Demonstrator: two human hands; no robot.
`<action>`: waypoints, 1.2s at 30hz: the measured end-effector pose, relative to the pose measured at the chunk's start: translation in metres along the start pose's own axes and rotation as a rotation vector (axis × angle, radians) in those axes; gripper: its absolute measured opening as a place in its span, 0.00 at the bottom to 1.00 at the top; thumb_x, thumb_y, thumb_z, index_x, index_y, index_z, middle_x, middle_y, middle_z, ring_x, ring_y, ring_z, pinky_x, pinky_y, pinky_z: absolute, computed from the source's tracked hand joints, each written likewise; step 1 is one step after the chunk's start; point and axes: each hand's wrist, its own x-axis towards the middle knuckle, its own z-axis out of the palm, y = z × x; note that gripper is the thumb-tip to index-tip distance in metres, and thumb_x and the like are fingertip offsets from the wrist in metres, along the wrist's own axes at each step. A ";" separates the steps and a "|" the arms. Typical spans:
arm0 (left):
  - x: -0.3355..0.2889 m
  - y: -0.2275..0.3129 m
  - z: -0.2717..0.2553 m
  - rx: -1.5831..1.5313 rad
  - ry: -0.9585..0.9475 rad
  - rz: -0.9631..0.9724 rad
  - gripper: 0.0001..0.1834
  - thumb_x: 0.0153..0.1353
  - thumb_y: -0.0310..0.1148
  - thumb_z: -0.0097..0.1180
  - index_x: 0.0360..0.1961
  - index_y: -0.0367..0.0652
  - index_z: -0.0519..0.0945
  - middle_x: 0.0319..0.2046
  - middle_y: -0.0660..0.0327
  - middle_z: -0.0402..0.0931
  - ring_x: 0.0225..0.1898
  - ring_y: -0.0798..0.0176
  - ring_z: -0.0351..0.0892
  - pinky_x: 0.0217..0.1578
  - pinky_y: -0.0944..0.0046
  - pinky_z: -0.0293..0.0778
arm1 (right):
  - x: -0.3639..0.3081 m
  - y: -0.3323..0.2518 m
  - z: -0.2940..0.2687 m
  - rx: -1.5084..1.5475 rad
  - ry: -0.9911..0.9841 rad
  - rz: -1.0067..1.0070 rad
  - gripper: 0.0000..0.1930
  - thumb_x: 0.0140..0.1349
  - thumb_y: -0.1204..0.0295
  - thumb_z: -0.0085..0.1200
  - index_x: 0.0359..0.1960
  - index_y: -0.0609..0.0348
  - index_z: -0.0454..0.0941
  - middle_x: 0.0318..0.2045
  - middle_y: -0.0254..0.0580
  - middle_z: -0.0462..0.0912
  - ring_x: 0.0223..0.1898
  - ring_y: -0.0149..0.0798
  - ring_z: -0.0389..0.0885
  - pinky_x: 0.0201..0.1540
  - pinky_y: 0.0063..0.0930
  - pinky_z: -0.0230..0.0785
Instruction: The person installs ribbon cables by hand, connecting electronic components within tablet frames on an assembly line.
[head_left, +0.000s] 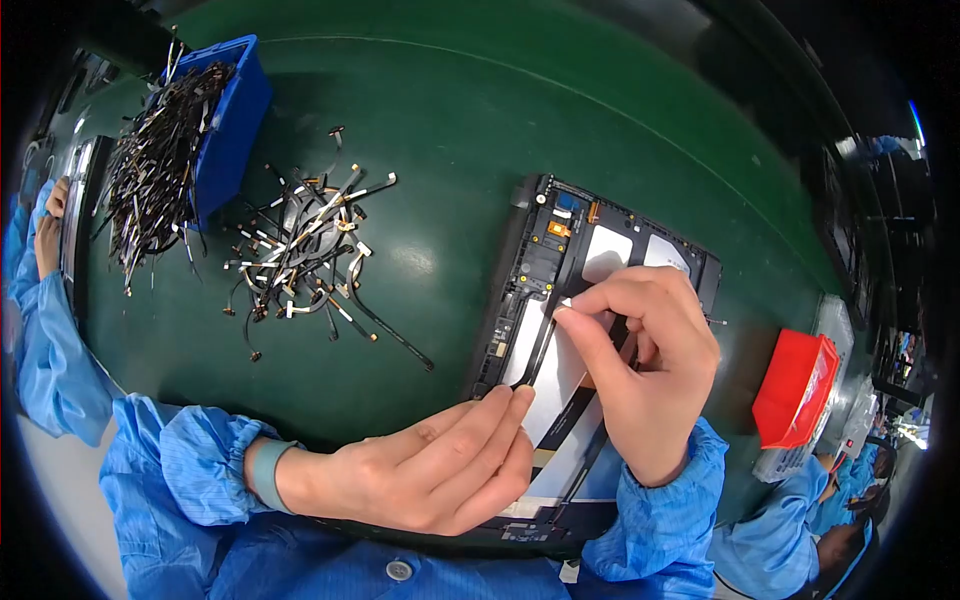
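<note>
An opened tablet-like device (538,262) with a black frame and silver battery panels (607,248) lies in front of me. A thin black flat cable (541,343) runs along its left inner side. My left hand (430,475) is closed, with thumb and fingertips pinched at the cable's near end. My right hand (650,365) hovers over the battery panels, thumb and forefinger pinched together at the cable's far end, where a small white tip shows. The exact grip of both is partly hidden by the fingers.
Left of the device lies a loose pile of black flat cables (310,245). Farther left, a blue bin (240,130) is heaped with more. At right stand a red bin (793,388) and a clear tray. Other people in blue sleeves (65,340) work on both sides.
</note>
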 end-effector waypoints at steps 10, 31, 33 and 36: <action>0.000 0.001 0.001 -0.016 0.007 -0.016 0.02 0.57 0.29 0.54 0.29 0.43 0.76 0.38 0.56 0.84 0.41 0.64 0.83 0.36 0.79 0.75 | -0.002 -0.002 0.001 0.038 0.047 -0.035 0.08 0.47 0.82 0.66 0.28 0.60 0.80 0.28 0.38 0.79 0.26 0.33 0.72 0.19 0.23 0.61; -0.001 0.002 0.003 -0.025 -0.020 0.013 0.03 0.55 0.29 0.54 0.29 0.42 0.76 0.37 0.56 0.84 0.40 0.62 0.82 0.39 0.75 0.77 | 0.001 0.008 0.012 -0.032 0.063 -0.128 0.08 0.46 0.82 0.64 0.27 0.61 0.78 0.27 0.39 0.77 0.28 0.42 0.72 0.29 0.32 0.65; -0.002 0.002 0.004 -0.017 -0.005 -0.001 0.03 0.55 0.29 0.55 0.29 0.42 0.76 0.36 0.56 0.84 0.39 0.61 0.82 0.39 0.74 0.78 | 0.001 0.009 0.014 -0.033 0.059 -0.137 0.08 0.46 0.82 0.64 0.27 0.61 0.78 0.27 0.39 0.77 0.28 0.42 0.73 0.29 0.32 0.65; -0.001 0.003 0.003 -0.013 -0.001 -0.009 0.03 0.55 0.29 0.55 0.29 0.42 0.76 0.36 0.56 0.84 0.39 0.62 0.83 0.39 0.74 0.78 | 0.000 0.008 0.012 -0.028 0.070 -0.138 0.08 0.46 0.82 0.64 0.27 0.61 0.78 0.27 0.40 0.77 0.28 0.42 0.73 0.29 0.32 0.65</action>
